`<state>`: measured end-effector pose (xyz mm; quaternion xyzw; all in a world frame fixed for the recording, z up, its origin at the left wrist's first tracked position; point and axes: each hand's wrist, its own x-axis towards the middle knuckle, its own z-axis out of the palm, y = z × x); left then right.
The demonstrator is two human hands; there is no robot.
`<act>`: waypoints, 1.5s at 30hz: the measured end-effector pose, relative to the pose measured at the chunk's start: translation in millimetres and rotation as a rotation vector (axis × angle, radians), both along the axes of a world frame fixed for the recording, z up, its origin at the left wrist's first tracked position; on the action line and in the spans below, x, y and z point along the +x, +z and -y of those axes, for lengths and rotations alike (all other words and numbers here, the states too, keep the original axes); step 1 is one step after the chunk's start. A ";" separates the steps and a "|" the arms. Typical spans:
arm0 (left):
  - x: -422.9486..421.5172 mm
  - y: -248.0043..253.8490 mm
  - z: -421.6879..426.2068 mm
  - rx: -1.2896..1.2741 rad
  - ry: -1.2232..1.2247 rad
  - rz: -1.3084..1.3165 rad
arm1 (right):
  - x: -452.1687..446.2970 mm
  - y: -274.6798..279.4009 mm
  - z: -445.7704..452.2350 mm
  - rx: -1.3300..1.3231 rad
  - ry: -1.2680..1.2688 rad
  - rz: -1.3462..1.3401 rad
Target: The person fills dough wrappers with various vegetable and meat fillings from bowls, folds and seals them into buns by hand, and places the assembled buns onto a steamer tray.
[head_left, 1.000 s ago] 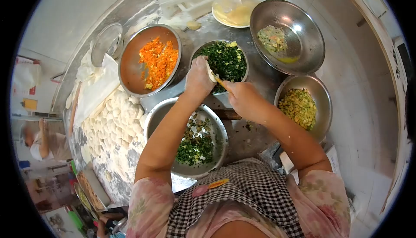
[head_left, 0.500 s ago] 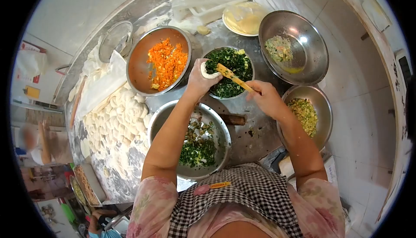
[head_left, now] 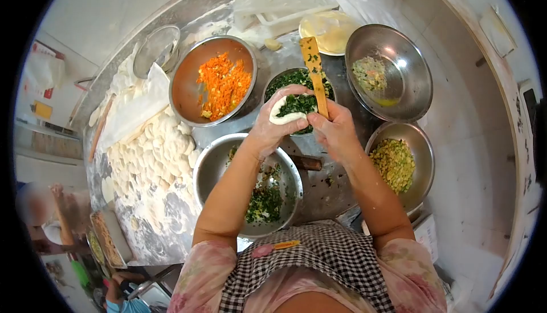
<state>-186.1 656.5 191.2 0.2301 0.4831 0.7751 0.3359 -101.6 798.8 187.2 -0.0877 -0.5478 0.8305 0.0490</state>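
My left hand (head_left: 272, 125) cups a white dough wrapper (head_left: 279, 118) whose hollow is heaped with chopped green filling (head_left: 298, 105). My right hand (head_left: 336, 126) grips the lower end of a flat wooden spatula (head_left: 314, 70), which stands up with green bits stuck to its blade. The right fingertips meet the near side of the wrapper. Just behind the hands sits a metal bowl of chopped greens (head_left: 290, 78), partly covered by them. Under my left forearm is a larger metal bowl (head_left: 203, 171) with more greens.
Left of the hands stands a bowl of shredded carrot (head_left: 224, 85). Many dough pieces (head_left: 151, 153) lie on the floured table farther left. On the right are a nearly bare steel bowl (head_left: 419, 73) and a yellow-green filling bowl (head_left: 393, 165). Another person's arm (head_left: 64, 216) shows at far left.
The spatula has swung upright, away from the wrapper. Green filling now shows heaped in the wrapper. My right hand has moved left, up against my left hand.
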 end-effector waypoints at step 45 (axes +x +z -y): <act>-37.6 1.5 27.0 -0.336 0.002 0.031 | 17.6 -46.7 -69.1 1.053 -0.024 0.331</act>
